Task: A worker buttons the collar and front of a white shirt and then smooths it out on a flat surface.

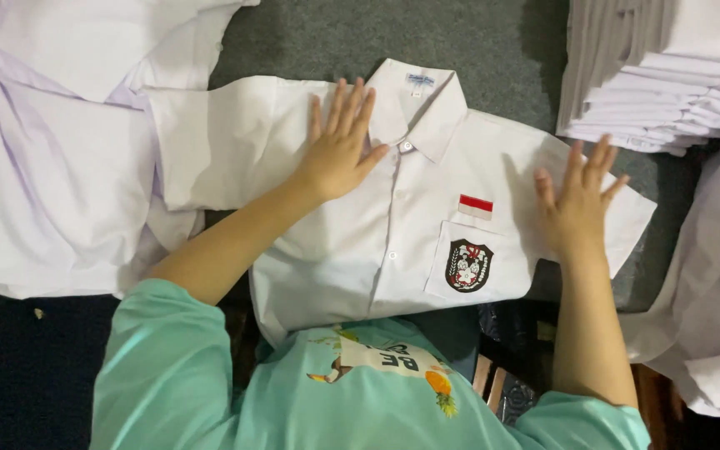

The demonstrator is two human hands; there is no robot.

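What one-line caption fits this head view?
Both hands, left hand and right hand, press flat on a white collared shirt beside folded stacks.

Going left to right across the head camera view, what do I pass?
Loose heap of white cloth → left hand flat on the white collared shirt → red-and-white flag patch → right hand → stack of folded white shirts.

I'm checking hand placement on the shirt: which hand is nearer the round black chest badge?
Right. The right hand lies flat just right of the round black chest badge; the left hand rests farther off, near the collar.
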